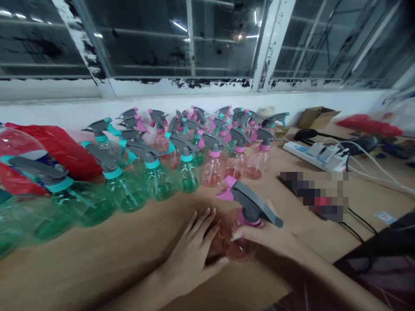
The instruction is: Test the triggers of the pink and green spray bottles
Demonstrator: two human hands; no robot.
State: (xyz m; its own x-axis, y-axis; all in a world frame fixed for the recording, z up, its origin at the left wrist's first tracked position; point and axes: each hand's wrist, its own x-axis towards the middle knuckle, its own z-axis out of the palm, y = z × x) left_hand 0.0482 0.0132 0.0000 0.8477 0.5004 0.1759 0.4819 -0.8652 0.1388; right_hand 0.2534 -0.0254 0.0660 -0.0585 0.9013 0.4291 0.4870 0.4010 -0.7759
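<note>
A clear pink spray bottle (241, 246) with a grey and pink trigger head stands near the front of the wooden table (129, 263). My right hand (269, 237) wraps round its upper body from the right, thumb across the front below the pink collar; the other fingers are hidden behind it. Just left of the bottle, my left hand (197, 248) has its fingers stretched out and spread over the table, fingertips close to the bottle's side. Whether they touch it I cannot tell. Beyond the hands stand green spray bottles (158, 181) and pink spray bottles (212, 170) in rows.
Red plastic bags (71, 151) lie at the left. A white power strip (314, 157) with plugged-in chargers and cables sits at the right, near a blurred-out dark flat object (314, 196). An open cardboard box (317, 116) rests by the wall under the windows (178, 39).
</note>
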